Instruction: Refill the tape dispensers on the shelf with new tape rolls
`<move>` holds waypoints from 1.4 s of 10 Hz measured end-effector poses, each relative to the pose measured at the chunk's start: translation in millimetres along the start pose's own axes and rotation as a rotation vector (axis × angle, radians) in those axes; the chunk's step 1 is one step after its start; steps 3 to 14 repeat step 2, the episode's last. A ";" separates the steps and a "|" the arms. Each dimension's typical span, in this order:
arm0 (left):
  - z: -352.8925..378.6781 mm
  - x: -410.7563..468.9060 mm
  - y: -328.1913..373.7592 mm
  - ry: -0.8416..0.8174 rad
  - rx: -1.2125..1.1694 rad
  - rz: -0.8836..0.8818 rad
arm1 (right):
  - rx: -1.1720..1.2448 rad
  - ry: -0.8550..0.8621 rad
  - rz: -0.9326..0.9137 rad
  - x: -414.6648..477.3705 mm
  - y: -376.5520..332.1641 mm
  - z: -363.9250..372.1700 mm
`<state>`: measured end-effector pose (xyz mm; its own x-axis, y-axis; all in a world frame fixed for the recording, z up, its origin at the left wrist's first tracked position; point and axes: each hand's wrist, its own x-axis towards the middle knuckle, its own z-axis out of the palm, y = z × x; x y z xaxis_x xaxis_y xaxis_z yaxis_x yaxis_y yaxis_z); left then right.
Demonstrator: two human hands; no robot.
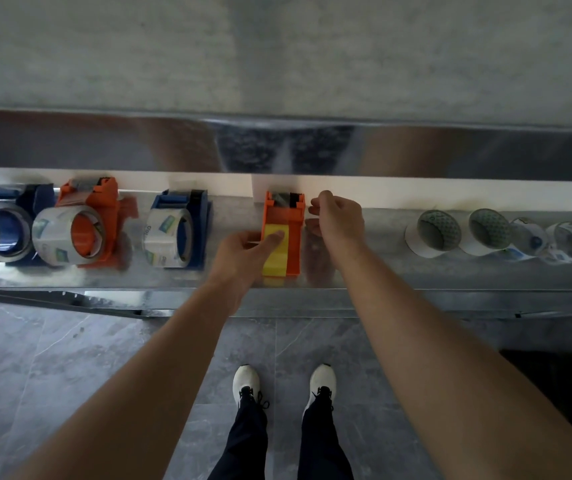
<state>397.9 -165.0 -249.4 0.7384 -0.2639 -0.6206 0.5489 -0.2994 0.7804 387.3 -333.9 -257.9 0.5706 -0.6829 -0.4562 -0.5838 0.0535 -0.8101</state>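
Note:
An orange tape dispenser [293, 225] with a yellow roll [275, 252] in it stands at the middle of the steel shelf [208, 277]. My left hand [246, 252] grips the yellow roll from the left, thumb on top. My right hand [338, 220] is beside the dispenser's right side, fingers pinched near its cutter end; what it pinches is too small to tell. To the left stand a blue dispenser [177, 230], an orange dispenser [85, 226] and another blue dispenser [4, 226], each carrying a clear tape roll.
Several loose tape rolls [438, 232] lie in a row on the shelf's right part. A shiny steel back ledge [104, 143] runs behind the shelf under a grey wall. Below are grey floor tiles and my white shoes [246, 382].

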 end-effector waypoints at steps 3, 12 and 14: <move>-12.5 -16.2 8.1 0.120 0.043 0.078 | -0.035 0.077 -0.043 -21.5 -9.4 0.2; -12.5 -16.2 8.1 0.120 0.043 0.078 | -0.035 0.077 -0.043 -21.5 -9.4 0.2; -12.5 -16.2 8.1 0.120 0.043 0.078 | -0.035 0.077 -0.043 -21.5 -9.4 0.2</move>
